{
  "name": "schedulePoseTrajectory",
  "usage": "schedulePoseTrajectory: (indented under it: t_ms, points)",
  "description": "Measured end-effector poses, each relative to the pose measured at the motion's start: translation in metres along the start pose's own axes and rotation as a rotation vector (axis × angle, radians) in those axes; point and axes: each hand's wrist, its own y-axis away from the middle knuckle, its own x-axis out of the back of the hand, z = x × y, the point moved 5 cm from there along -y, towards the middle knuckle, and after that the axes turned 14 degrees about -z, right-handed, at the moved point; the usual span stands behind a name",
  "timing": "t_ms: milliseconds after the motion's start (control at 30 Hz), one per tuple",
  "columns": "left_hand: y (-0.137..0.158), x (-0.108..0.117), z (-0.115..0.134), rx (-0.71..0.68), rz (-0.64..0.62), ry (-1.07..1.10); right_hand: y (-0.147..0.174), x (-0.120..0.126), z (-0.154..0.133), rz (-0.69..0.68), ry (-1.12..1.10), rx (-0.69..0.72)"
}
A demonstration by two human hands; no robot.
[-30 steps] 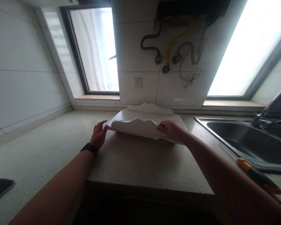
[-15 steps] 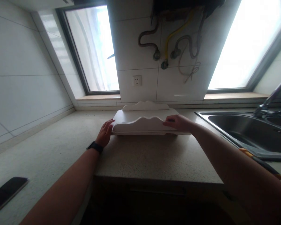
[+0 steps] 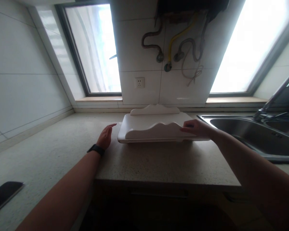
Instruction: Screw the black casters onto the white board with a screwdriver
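A low white shelf-like piece (image 3: 154, 119) with two raised, wavy-edged side boards lies on the speckled countertop (image 3: 144, 163). My right hand (image 3: 195, 127) has its fingers closed over the right part of the near wavy board (image 3: 156, 130). Just beyond the piece's left end, my left hand (image 3: 105, 136) rests near the counter, apart from it, with fingers stretched out and nothing held. A dark watch band (image 3: 96, 149) is on my left wrist. Whatever supports the white piece underneath is hidden in shadow.
To the right is a steel sink (image 3: 238, 130) with a faucet (image 3: 271, 99). A dark phone-like slab (image 3: 4, 194) lies at the lower left. On the tiled wall are a socket (image 3: 140, 82) and hanging pipes with a yellow hose (image 3: 174, 40). Drawer fronts sit below the counter edge.
The white shelf-like piece has shifted to the right and slightly turned, along with my right hand. My left hand has come off its left end, leaving a gap.
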Motion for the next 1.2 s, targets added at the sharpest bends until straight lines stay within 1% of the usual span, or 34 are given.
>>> schedulePoseTrajectory:
  t_ms: [200,367,433,533,667,767,900,1033,1200]
  points:
    - [0.000,-0.006,0.008,-0.010,-0.062,0.001,0.023,-0.005,0.000,0.078,0.127,-0.064]
    - [0.001,-0.026,0.037,-0.112,-0.199,0.022,0.046,-0.009,-0.002,0.141,0.260,-0.061]
    - [0.002,-0.032,0.046,-0.136,-0.230,0.020,0.051,-0.009,-0.003,0.158,0.298,-0.056]
    - [0.002,-0.033,0.051,-0.120,-0.208,0.011,0.051,-0.008,-0.004,0.175,0.340,-0.052]
    - [0.003,-0.034,0.051,-0.073,-0.151,-0.009,0.041,-0.004,0.000,0.172,0.381,-0.070]
    - [0.005,-0.041,0.057,-0.067,-0.155,-0.031,0.032,0.001,0.012,0.145,0.405,-0.108]
    - [0.008,-0.051,0.067,-0.104,-0.236,-0.095,0.023,0.010,0.040,0.099,0.426,-0.205]
    - [0.010,-0.056,0.071,-0.138,-0.305,-0.160,0.019,0.019,0.064,0.090,0.449,-0.293]
    - [0.011,-0.062,0.073,-0.162,-0.368,-0.207,0.017,0.026,0.074,0.122,0.475,-0.343]
